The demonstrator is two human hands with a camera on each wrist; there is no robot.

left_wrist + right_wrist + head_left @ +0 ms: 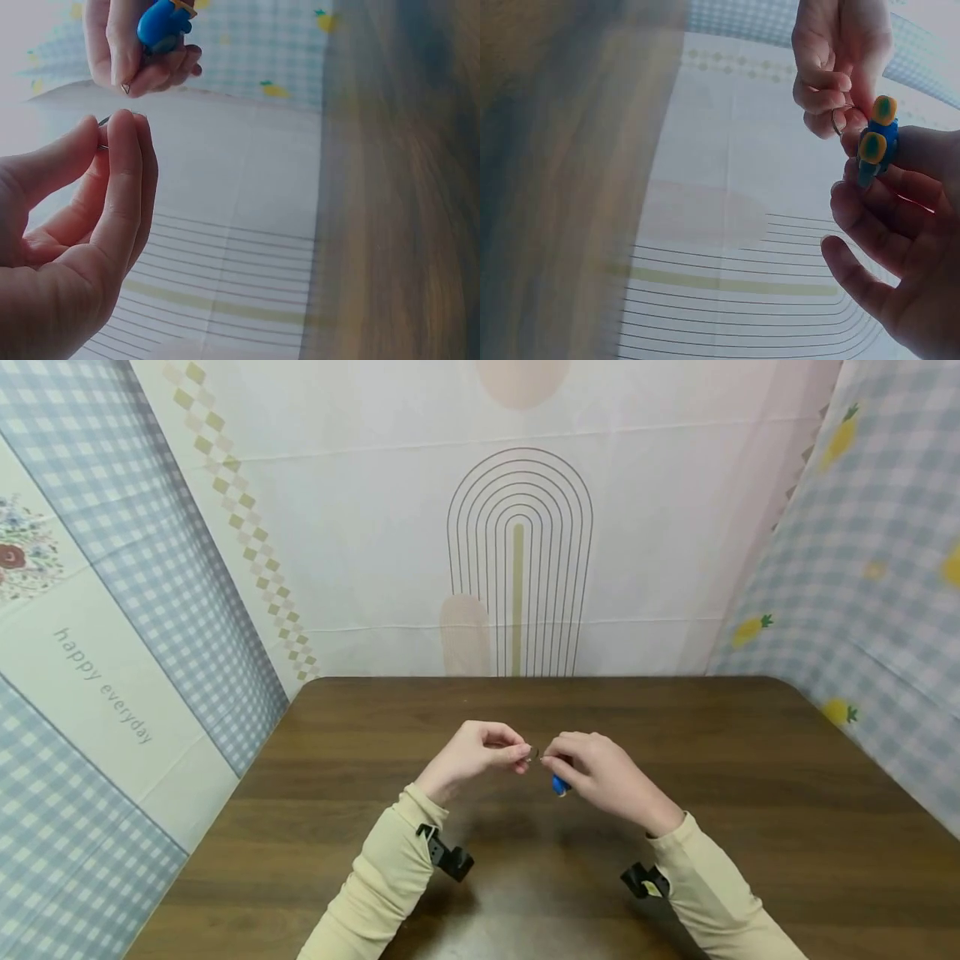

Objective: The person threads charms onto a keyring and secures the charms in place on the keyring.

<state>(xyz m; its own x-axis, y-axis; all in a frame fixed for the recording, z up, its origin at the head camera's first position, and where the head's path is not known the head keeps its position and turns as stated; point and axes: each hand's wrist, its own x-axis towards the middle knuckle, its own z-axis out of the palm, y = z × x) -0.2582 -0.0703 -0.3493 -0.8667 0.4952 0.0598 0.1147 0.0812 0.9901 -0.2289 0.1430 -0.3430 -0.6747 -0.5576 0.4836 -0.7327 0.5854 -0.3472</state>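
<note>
**Hands meet mid-air over the table, ring and blue charm between them**

Left hand (472, 758) sits at about 9 o'clock of the contact point, fingers curled, thumb and fingertips pinching a thin metal ring (838, 120). Left wrist view shows only a sliver of metal between thumb and forefinger; right wrist view shows the ring's arc more clearly.

Right hand (600, 772) sits at 3 o'clock of the same point, grasping a small blue charm (876, 139) with yellow-orange oval patches. Charm is tucked under the fingers near the palm side, with the thumb and forefinger reaching toward the ring. Head view shows just a blue tip of it at 6 o'clock under the knuckles.

Both hands are held above the dark wooden table (750, 793), not resting on it.

Progress, my read: ring and charm are each in hand and brought fingertip to fingertip. Can't tell whether the charm is already linked to the ring or separate; the joint is hidden by fingers. Looks mid-way: grip established, fine work at the ring not finished.

Writing: left wall cloth (90, 693) at 9 o'clock reads "happy everyday" in grey lowercase. No brand or label readable on charm, ring or the black wrist mounts (447, 856).
</note>
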